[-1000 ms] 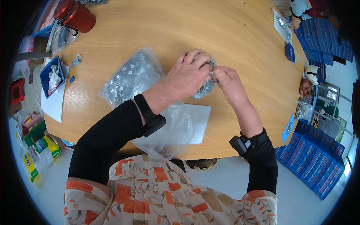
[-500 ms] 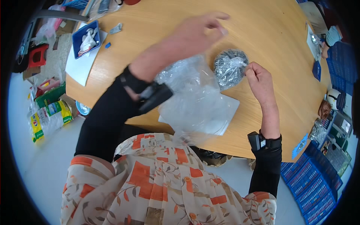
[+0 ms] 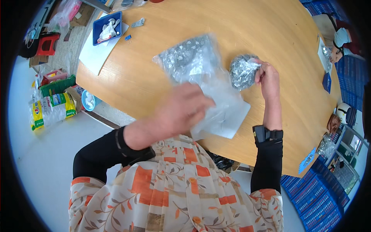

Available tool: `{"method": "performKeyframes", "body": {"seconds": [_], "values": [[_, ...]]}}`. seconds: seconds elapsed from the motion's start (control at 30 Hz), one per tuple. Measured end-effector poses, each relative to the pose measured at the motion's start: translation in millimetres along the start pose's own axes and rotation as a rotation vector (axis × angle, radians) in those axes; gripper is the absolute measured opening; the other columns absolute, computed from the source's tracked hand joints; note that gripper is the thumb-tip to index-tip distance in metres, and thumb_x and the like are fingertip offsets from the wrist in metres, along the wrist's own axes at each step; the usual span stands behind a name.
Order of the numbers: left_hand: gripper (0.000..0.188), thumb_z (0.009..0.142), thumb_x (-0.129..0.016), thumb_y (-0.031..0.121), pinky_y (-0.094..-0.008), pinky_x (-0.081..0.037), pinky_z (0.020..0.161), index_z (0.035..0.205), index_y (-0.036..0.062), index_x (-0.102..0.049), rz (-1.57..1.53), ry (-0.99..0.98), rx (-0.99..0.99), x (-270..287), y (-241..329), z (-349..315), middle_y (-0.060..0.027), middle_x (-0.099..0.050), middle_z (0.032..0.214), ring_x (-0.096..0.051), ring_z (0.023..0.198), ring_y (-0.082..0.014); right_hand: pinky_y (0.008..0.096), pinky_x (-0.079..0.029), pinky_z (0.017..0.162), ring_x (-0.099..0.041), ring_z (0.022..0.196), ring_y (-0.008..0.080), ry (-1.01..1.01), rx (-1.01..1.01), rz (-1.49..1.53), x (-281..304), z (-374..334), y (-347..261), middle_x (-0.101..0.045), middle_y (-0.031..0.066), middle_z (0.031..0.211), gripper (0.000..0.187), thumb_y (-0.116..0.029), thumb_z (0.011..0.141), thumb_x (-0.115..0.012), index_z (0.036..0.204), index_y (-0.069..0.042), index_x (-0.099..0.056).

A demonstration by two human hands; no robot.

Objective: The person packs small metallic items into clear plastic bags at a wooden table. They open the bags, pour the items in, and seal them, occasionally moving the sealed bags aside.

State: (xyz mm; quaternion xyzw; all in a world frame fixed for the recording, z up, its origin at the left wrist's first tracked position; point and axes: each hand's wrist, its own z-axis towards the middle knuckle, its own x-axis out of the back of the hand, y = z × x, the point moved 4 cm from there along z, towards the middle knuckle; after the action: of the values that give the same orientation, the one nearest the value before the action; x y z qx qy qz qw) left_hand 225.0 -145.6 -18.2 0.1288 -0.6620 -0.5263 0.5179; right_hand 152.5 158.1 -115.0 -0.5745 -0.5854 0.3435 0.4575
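While our right hand [image 3: 269,79] clamps its fingers on the gathered plastic of the round bag [image 3: 242,72] of grey parts, our left hand [image 3: 177,108] blurs before the flat bag [image 3: 189,58]; we cannot tell whether its fingers meet. Both bags lie on the tabletop [image 3: 133,85], the flat bag partly over a white board [image 3: 241,116].

Left hand [image 3: 183,108] blurred; red object [image 3: 156,0] cut off.

A blue tray [image 3: 97,29] rests on a white sheet [image 3: 94,58], left of which stands a red stool [image 3: 53,39].
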Motion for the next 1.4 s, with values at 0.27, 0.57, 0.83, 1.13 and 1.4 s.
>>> {"method": "performKeyframes", "body": {"seconds": [0.27,0.57,0.83,1.13,1.4], "values": [[0.027,0.093,-0.066,0.017,-0.0270,-0.047,0.077,0.117,0.0075,-0.061,-0.461,0.193,0.382,57.3,14.4,5.0,-0.0023,-0.061,0.097,-0.056,0.086,-0.0124,0.0264,-0.043,0.051,-0.051,0.055,0.0104,0.014,-0.039,0.128,1.1,2.6,4.7,-0.063,0.0080,0.074,0.029,-0.018,0.090,-0.047,0.090,0.003,-0.067],[0.034,0.086,-0.063,0.010,-0.0331,-0.046,0.073,0.120,0.0091,-0.057,0.255,-0.187,-0.036,-21.9,30.0,3.7,-0.0126,-0.056,0.097,-0.058,0.084,-0.0271,0.0252,-0.051,0.053,-0.067,0.066,0.0140,0.146,-0.179,-0.031,-11.7,-2.1,-14.8,-0.067,0.0096,0.088,0.027,-0.020,0.093,-0.048,0.072,-0.005,-0.054],[0.026,0.102,-0.047,0.012,-0.0229,-0.044,0.066,0.119,0.0031,-0.065,-0.358,0.054,0.399,53.6,-13.6,21.3,0.0082,-0.055,0.082,-0.047,0.075,-0.0025,0.0290,-0.054,0.056,-0.066,0.066,0.0194,0.152,-0.134,0.341,1.9,4.0,14.3,-0.065,0.0120,0.087,0.027,-0.019,0.093,-0.047,0.073,-0.003,-0.053],[0.018,0.087,-0.072,0.014,-0.0274,-0.039,0.060,0.100,0.0015,-0.070,0.041,0.154,0.078,68.2,-5.8,25.4,-0.0011,-0.054,0.076,-0.047,0.066,-0.0117,0.0310,-0.046,0.052,-0.053,0.057,0.0184,0.265,0.206,0.241,54.8,-100.5,-52.7,-0.060,0.0123,0.078,0.030,-0.017,0.094,-0.043,0.079,0.003,-0.059],[0.021,0.089,-0.062,0.018,-0.0361,-0.048,0.066,0.096,-0.0002,-0.070,-0.082,0.213,0.121,72.3,-5.5,44.9,-0.0138,-0.061,0.078,-0.059,0.070,-0.0270,0.0275,-0.044,0.043,-0.051,0.050,0.0163,-0.063,0.419,0.557,20.6,-205.2,-173.4,-0.058,0.0125,0.084,0.024,-0.016,0.095,-0.040,0.081,-0.001,-0.053]]}}
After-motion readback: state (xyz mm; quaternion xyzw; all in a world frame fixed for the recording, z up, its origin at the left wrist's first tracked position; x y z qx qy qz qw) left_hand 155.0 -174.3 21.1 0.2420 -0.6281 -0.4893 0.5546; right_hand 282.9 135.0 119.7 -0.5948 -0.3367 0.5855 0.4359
